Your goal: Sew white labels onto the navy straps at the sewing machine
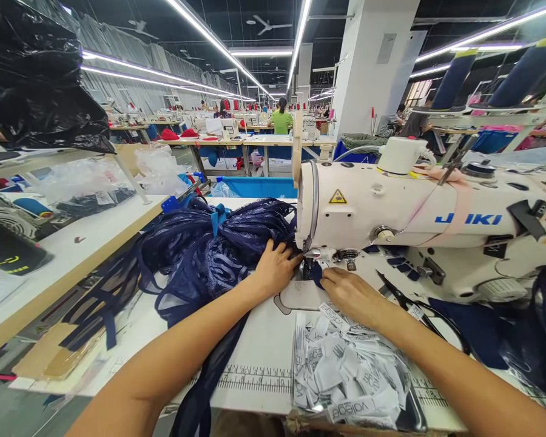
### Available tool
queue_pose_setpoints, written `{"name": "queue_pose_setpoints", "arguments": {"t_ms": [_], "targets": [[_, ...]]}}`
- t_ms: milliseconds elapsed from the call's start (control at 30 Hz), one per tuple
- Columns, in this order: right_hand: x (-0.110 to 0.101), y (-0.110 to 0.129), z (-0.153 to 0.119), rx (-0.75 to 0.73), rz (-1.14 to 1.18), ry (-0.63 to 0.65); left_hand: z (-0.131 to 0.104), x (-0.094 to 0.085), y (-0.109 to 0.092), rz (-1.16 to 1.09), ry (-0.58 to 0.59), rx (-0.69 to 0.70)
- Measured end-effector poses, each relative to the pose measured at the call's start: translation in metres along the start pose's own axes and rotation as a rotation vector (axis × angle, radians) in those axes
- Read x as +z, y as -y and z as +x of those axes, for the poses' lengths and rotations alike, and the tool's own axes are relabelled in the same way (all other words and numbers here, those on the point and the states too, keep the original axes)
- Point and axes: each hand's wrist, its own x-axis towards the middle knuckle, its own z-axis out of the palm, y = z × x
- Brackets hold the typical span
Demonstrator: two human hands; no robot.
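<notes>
My left hand (276, 267) lies on the right side of a navy lace bundle (227, 255), its fingers spread toward the needle area. A teal tie (218, 218) wraps the top of the bundle. My right hand (346, 290) is at the right of the presser foot, fingers closed at a small dark blue piece (316, 273) beneath the white sewing machine (346, 200). Its fingertips pinch at the edge of that piece. Navy straps hang over the table's front edge.
A box of white labels (346, 376) sits at the front edge under my right forearm. Black scissors (418, 309) and navy fabric (477, 328) lie to the right. A side table (86, 249) stands at left. A person in green (281, 120) sits far ahead.
</notes>
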Motion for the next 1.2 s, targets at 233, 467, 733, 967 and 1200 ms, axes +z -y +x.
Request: {"name": "queue_pose_setpoints", "arguments": {"t_ms": [233,467,733,967,1200], "targets": [[-0.002,0.009,0.005,0.037,-0.057,0.051,0.005,0.003,0.002,-0.017,0.003,0.005],[-0.002,0.014,0.008,0.088,-0.131,0.088,0.013,0.005,0.004,-0.025,0.008,0.001],[0.002,0.002,0.008,0.122,-0.125,0.068,0.014,0.002,-0.001,-0.02,0.058,-0.026],[0.012,-0.023,-0.002,0.064,-0.138,-0.064,-0.051,-0.055,0.018,-0.205,-0.011,0.049],[0.023,-0.02,-0.005,0.037,-0.109,-0.129,-0.169,-0.087,0.012,-0.063,0.051,0.22]]}}
